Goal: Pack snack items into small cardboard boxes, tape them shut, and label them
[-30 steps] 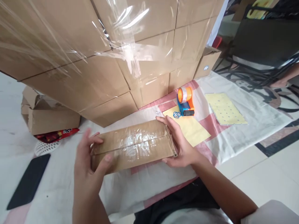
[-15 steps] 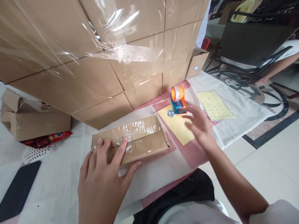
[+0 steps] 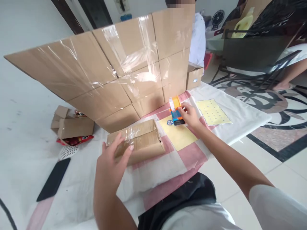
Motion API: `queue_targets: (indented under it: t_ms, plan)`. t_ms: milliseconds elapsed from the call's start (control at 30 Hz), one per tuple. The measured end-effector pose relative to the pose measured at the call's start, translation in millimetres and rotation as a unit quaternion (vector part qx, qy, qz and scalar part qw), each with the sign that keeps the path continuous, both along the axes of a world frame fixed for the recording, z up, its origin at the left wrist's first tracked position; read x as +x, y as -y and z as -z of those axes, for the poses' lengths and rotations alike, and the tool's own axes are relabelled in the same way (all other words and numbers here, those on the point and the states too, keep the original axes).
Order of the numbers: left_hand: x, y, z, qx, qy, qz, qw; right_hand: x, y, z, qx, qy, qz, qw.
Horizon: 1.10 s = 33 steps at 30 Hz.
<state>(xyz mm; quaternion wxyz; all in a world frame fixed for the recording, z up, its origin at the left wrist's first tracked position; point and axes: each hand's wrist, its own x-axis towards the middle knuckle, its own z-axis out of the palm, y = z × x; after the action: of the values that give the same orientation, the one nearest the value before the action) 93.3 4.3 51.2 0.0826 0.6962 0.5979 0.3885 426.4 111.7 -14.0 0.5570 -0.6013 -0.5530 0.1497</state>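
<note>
A small cardboard box (image 3: 144, 147) with clear tape along its top lies on the table in front of me. My left hand (image 3: 111, 163) rests over its left end, fingers spread, thumb and forefinger on the top. Farther right, my right hand (image 3: 189, 115) has its fingers closed around the side of an orange and blue tape dispenser (image 3: 176, 111). A roll of tape sits in the dispenser, whose dark front edge points toward me. Under the dispenser lies a plain yellow sheet (image 3: 179, 137).
Large taped cardboard panels (image 3: 134, 73) stand upright behind the box. Right of my hand lies a dotted yellow sheet (image 3: 213, 111). At left are an opened carton (image 3: 76, 127), a red packet (image 3: 79, 140) and a black phone-like slab (image 3: 54, 179). A person sits beyond a dark chair (image 3: 254, 54).
My right hand has reached the tape dispenser and closed on it. My left hand stays at the box's left end. The view has tilted up, showing more of the panels and room.
</note>
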Motion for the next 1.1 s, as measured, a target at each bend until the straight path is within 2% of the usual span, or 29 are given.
queue_targets:
  t_ms: [33, 67, 100, 133, 200, 267, 333, 467, 533, 600, 667, 733, 867, 1000, 1100]
  plan:
    - [22.3, 9.9, 6.4, 0.075, 0.089, -0.028, 0.993, -2.7, 13.6, -6.5, 0.036, 0.011, -0.002, 0.999]
    - [47.7, 20.4, 14.3, 0.163, 0.192, -0.058, 0.966, -5.2, 28.2, -13.3, 0.080, 0.026, -0.005, 0.996]
    - [74.5, 30.7, 22.7, 0.202, 0.282, -0.049, 0.937, -7.7, 43.0, -19.9, 0.130, 0.043, -0.012, 0.991]
    - [100.5, 39.9, 30.5, 0.189, 0.343, -0.012, 0.920, -10.1, 57.4, -26.0, 0.181, 0.060, -0.025, 0.981]
    - [142.8, 51.4, 41.7, -0.001, 0.409, 0.088, 0.908, -14.9, 83.1, -35.7, 0.259, 0.086, -0.063, 0.960]
    - [165.4, 52.2, 46.6, -0.153, 0.431, 0.155, 0.876, -18.6, 102.2, -40.2, 0.289, 0.095, -0.100, 0.947]
    - [169.9, 45.9, 48.2, -0.201, 0.435, 0.175, 0.860, -19.9, 113.6, -39.1, 0.304, 0.102, -0.122, 0.939]
    - [157.8, 33.8, 50.4, -0.231, 0.418, 0.184, 0.859, -10.3, 114.9, -25.9, 0.319, 0.146, -0.126, 0.928]
    - [152.8, 31.8, 49.7, -0.227, 0.383, 0.192, 0.875, -0.3, 108.5, -19.1, 0.316, 0.180, -0.106, 0.925]
    - [149.8, 31.5, 46.3, -0.181, 0.328, 0.202, 0.905, 9.1, 102.1, -14.4, 0.313, 0.198, -0.083, 0.925]
    - [148.2, 31.8, 41.6, -0.136, 0.294, 0.214, 0.921, 14.5, 97.7, -11.8, 0.307, 0.197, -0.066, 0.929]
    - [148.6, 31.6, 38.1, -0.153, 0.307, 0.234, 0.910, 15.1, 94.6, -11.1, 0.302, 0.190, -0.052, 0.933]
    - [152.6, 28.8, 38.3, -0.253, 0.400, 0.242, 0.847, 7.8, 86.6, -12.0, 0.285, 0.175, -0.019, 0.942]
    - [151.4, 22.4, 41.3, -0.255, 0.448, 0.192, 0.835, -1.3, 77.2, -12.4, 0.267, 0.160, -0.002, 0.950]
    - [148.7, 17.4, 44.7, -0.282, 0.440, 0.204, 0.828, -7.7, 73.9, -13.2, 0.251, 0.135, 0.005, 0.959]
